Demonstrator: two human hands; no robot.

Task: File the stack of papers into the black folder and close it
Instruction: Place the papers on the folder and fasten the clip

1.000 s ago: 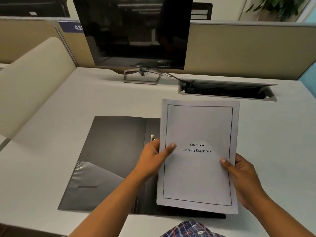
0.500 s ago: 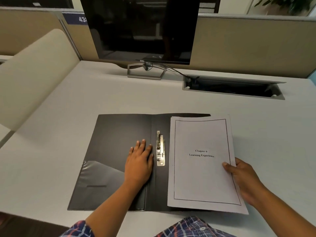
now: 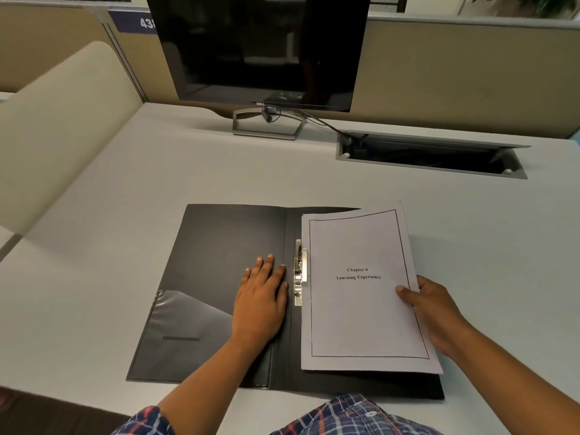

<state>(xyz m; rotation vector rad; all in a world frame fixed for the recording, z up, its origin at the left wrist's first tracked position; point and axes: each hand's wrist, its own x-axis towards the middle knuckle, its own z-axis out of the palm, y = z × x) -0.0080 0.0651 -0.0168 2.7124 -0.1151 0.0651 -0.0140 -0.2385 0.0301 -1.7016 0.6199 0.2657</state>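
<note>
The left hand [image 3: 262,298] lies flat and open on the inside cover of the open black plastic folder [image 3: 204,277], apparently steadying it, while the right hand [image 3: 434,315] pinches the white paper stack [image 3: 361,309] on the right half, its edge meeting the metal clip [image 3: 299,273].

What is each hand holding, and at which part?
Right hand grips the papers at their right edge. Left hand holds nothing; it lies flat on the folder.
</note>
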